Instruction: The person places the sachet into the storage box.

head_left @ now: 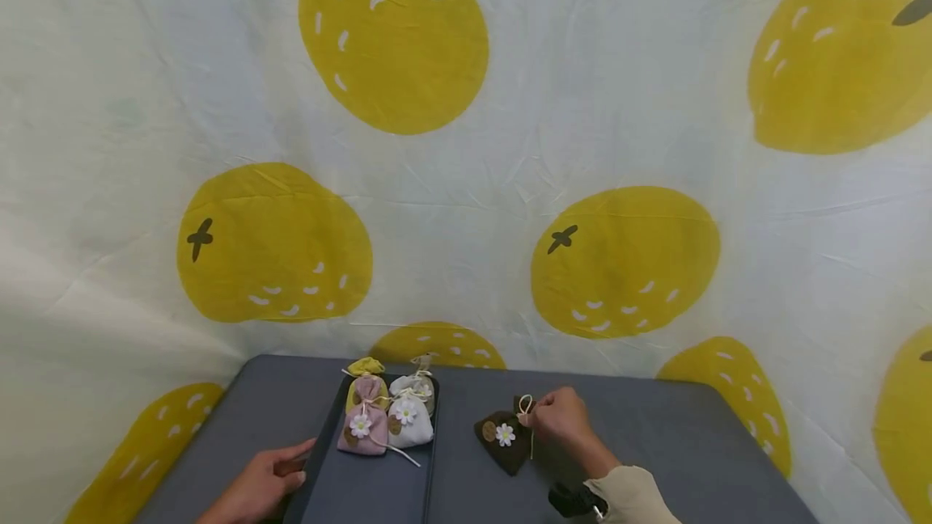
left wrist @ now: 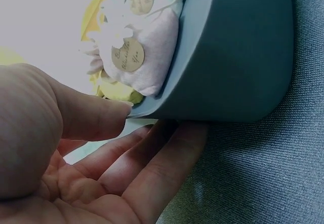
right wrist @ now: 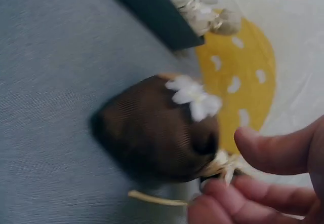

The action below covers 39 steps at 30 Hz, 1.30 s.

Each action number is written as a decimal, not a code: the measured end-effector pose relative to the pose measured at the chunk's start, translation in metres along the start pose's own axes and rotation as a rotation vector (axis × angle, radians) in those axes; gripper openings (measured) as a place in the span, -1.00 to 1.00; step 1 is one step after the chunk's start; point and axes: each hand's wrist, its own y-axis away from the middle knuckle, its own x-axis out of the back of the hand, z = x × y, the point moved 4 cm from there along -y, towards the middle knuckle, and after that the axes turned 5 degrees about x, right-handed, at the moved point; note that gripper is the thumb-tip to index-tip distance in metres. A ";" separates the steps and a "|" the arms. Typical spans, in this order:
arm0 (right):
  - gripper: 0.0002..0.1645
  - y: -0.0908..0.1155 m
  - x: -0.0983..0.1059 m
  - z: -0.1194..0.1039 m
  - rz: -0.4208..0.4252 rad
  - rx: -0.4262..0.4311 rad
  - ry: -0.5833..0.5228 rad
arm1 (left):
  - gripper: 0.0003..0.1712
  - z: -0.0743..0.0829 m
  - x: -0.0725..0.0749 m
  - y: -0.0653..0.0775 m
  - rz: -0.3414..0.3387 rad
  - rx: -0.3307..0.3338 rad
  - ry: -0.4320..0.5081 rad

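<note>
My left hand [head_left: 264, 482] holds the left wall of a dark grey tray [head_left: 364, 485]. In the left wrist view its thumb lies at the tray's rim [left wrist: 167, 100], with the fingers against the outside. Right of the tray, my right hand [head_left: 564, 423] grips a brown drawstring pouch [head_left: 507, 453] by its tied neck. The pouch carries a white flower and a round brown tag, and a cord end hangs beside the fingers. Inside the tray lie a pink pouch [head_left: 370, 430] and a white pouch [head_left: 415, 429], in front of a yellow pouch [head_left: 364, 365] and a beige one [head_left: 424, 362].
A dark grey cloth-covered table [head_left: 677, 443] carries the tray. Behind it hangs a pale curtain [head_left: 495, 265] printed with large yellow fruit. A black band [head_left: 571, 500] sits at my right wrist, by a beige sleeve [head_left: 635, 496].
</note>
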 end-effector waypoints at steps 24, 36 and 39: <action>-0.83 -0.003 -0.048 0.016 0.024 -0.013 -0.219 | -0.39 -0.007 0.000 -0.006 0.055 0.074 0.005; -0.82 -0.004 -0.040 0.009 0.057 0.032 -0.215 | -0.39 -0.006 -0.001 -0.005 0.045 0.066 0.006; -0.81 -0.005 -0.035 0.003 0.058 0.052 -0.198 | -0.40 0.000 -0.002 0.000 0.078 0.069 0.010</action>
